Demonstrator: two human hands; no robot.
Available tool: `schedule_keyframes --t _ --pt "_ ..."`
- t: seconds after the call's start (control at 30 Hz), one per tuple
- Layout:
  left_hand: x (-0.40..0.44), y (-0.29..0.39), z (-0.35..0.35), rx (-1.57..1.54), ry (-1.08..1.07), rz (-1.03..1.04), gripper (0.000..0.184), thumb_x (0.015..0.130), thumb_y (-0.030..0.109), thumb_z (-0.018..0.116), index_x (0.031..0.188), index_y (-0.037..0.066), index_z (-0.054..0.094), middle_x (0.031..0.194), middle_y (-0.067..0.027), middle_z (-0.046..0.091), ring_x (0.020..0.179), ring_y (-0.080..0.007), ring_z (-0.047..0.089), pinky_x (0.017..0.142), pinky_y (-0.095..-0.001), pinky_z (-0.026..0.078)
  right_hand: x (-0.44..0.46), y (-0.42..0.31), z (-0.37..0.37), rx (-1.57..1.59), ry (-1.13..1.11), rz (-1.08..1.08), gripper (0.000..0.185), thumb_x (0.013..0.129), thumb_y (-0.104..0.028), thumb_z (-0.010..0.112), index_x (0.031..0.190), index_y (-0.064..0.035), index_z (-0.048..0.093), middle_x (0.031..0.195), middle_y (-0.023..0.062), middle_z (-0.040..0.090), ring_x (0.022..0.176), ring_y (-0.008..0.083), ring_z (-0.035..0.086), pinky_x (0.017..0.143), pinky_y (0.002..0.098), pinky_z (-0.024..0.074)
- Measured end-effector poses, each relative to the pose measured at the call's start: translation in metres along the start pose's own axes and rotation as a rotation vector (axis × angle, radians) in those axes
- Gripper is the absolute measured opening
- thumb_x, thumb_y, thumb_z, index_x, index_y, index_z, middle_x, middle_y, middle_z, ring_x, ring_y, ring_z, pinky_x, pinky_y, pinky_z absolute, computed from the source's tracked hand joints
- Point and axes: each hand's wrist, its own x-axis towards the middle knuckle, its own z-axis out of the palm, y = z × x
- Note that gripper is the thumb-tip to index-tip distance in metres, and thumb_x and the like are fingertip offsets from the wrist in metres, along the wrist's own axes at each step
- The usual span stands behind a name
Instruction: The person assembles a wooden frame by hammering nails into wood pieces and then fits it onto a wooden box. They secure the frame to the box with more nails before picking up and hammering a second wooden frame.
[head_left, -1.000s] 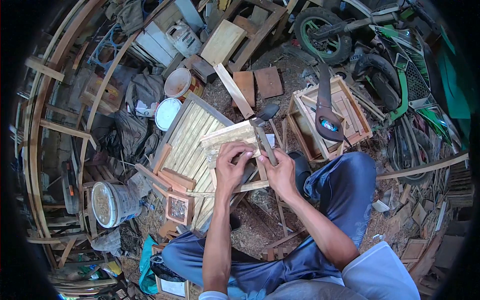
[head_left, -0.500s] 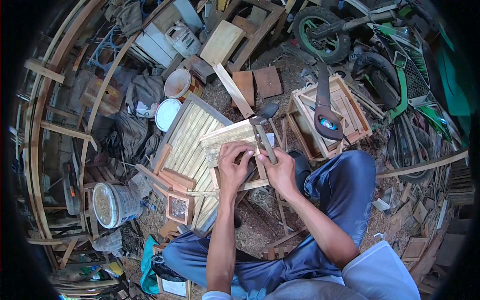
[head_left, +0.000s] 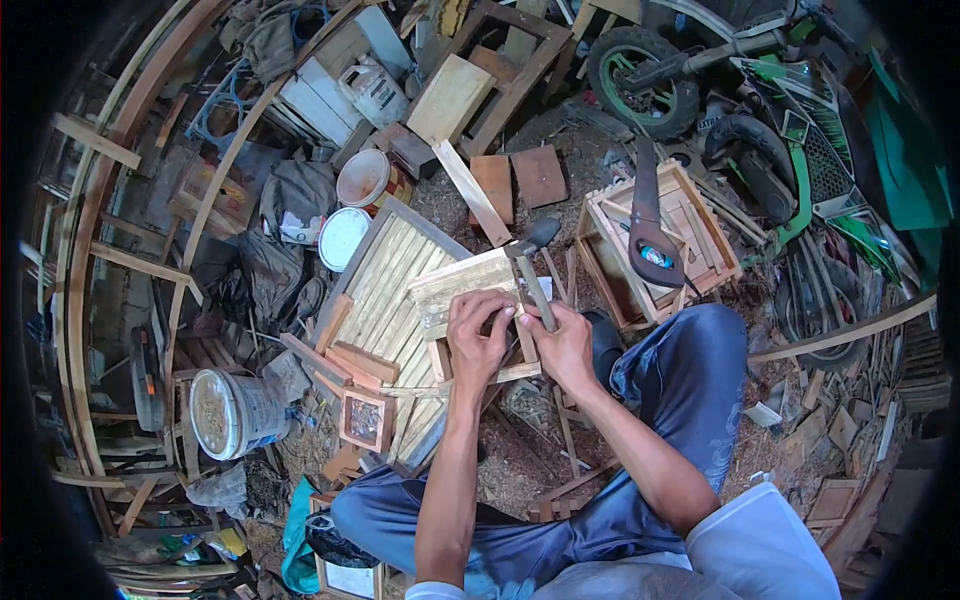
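Note:
My left hand (head_left: 480, 335) lies over a small pale wooden box frame (head_left: 463, 287), its thumb and fingertips closed together near the frame's right edge. Whatever sits in that pinch is too small to make out. A hammer (head_left: 537, 291) is gripped in my right hand (head_left: 563, 347), handle slanting up and left to the dark head. The right fingertips almost meet the left ones at the frame. Beneath the frame lies a slatted wooden panel (head_left: 395, 272) with a grey border. Loose wood blocks (head_left: 360, 364) and a small wooden box of metal bits (head_left: 367, 419) rest on its lower left.
A handsaw (head_left: 648, 215) lies across a wooden crate (head_left: 607, 277) to the right. White buckets (head_left: 235, 415) stand at left, with paint tubs (head_left: 344, 238) farther up. A green motorcycle (head_left: 800, 180) is at upper right. Wood scraps and shavings litter the floor around my crossed legs.
The whole view has shifted slightly, putting things a little farther right and down on the left side. Both hands keep nearly the same pose at the frame, hammer still in the right.

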Motion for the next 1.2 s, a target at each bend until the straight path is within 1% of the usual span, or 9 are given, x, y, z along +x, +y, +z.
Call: schedule_keyframes --t 0.17,0.27,0.37,0.5,0.63,0.73,0.9,1.0,1.2 --pt "-0.001 0.001 -0.001 -0.031 -0.012 0.011 0.011 0.08 0.006 0.072 0.09 0.002 0.073 0.1 -0.0105 0.07 0.103 -0.0286 0.059 0.094 -0.0388 0.046 0.001 0.002 -0.004 -0.038 -0.022 0.015 0.026 0.084 -0.019 0.074 0.104 -0.0018 0.073 0.09 0.015 0.074 0.082 0.0202 0.071 0.076 0.0326 0.0531" --pt "-0.002 -0.003 0.002 -0.032 0.049 0.084 0.01 0.078 0.004 0.072 0.088 0.004 0.073 0.096 -0.0086 0.07 0.096 -0.0281 0.06 0.087 -0.0382 0.048 -0.003 0.005 -0.002 -0.117 0.015 -0.06 0.026 0.088 -0.019 0.071 0.107 -0.0014 0.07 0.086 0.0152 0.073 0.081 0.0208 0.071 0.075 0.0344 0.0532" --pt "-0.002 -0.009 0.001 -0.058 0.036 0.091 0.011 0.078 0.004 0.072 0.089 0.004 0.074 0.097 -0.0089 0.071 0.098 -0.0286 0.06 0.089 -0.0386 0.048 -0.02 -0.03 -0.022 -0.105 -0.037 -0.002 0.025 0.093 -0.016 0.061 0.11 0.0018 0.063 0.087 0.0253 0.068 0.085 0.0416 0.068 0.075 0.0463 0.052" --pt "-0.003 -0.01 0.001 -0.065 0.053 0.111 0.012 0.078 0.004 0.072 0.09 0.004 0.074 0.098 -0.0087 0.071 0.098 -0.0291 0.061 0.088 -0.0389 0.048 -0.039 -0.058 -0.047 -0.305 -0.218 -0.135 0.023 0.099 -0.017 0.05 0.109 0.0034 0.055 0.078 0.0312 0.062 0.082 0.0507 0.062 0.071 0.0534 0.048" --pt "-0.003 -0.012 0.001 -0.068 0.072 0.144 0.013 0.077 0.005 0.073 0.09 0.004 0.074 0.095 -0.0074 0.071 0.096 -0.0285 0.061 0.087 -0.0386 0.049 -0.045 -0.063 -0.055 -0.47 -0.332 -0.12 0.027 0.1 -0.021 0.049 0.107 0.0057 0.052 0.078 0.0346 0.061 0.08 0.0522 0.061 0.071 0.0573 0.0461" --pt "-0.004 -0.014 0.001 -0.085 0.092 0.159 0.013 0.076 0.006 0.074 0.089 0.004 0.074 0.094 -0.0069 0.071 0.095 -0.0283 0.061 0.086 -0.0382 0.05 -0.048 -0.059 -0.054 -0.556 -0.27 -0.189 0.026 0.1 -0.02 0.049 0.106 0.005 0.05 0.076 0.034 0.061 0.079 0.0529 0.061 0.071 0.058 0.0459" --pt "-0.005 -0.015 0.0 -0.119 0.108 0.16 0.013 0.076 0.007 0.074 0.089 0.003 0.073 0.095 -0.007 0.071 0.094 -0.0282 0.062 0.085 -0.0379 0.05 -0.054 -0.065 -0.059 -0.573 -0.306 -0.248 0.027 0.1 -0.021 0.048 0.101 0.0057 0.05 0.077 0.0355 0.061 0.076 0.0539 0.06 0.069 0.0591 0.046" --pt "-0.005 -0.017 0.002 -0.12 0.119 0.165 0.013 0.076 0.006 0.075 0.089 0.003 0.073 0.095 -0.0071 0.071 0.093 -0.028 0.061 0.085 -0.0378 0.05 -0.048 -0.047 -0.057 -0.739 -0.312 -0.251 0.026 0.1 -0.02 0.048 0.1 0.0058 0.05 0.075 0.0354 0.06 0.076 0.0538 0.06 0.068 0.0592 0.0459" --pt "-0.006 -0.019 0.001 -0.143 0.113 0.194 0.012 0.075 0.006 0.075 0.086 0.002 0.072 0.095 -0.0076 0.071 0.092 -0.0281 0.061 0.085 -0.0375 0.05 -0.05 -0.05 -0.055 -0.708 -0.284 -0.282 0.027 0.099 -0.02 0.05 0.098 0.0065 0.049 0.074 0.0357 0.06 0.076 0.0541 0.06 0.068 0.0606 0.045"
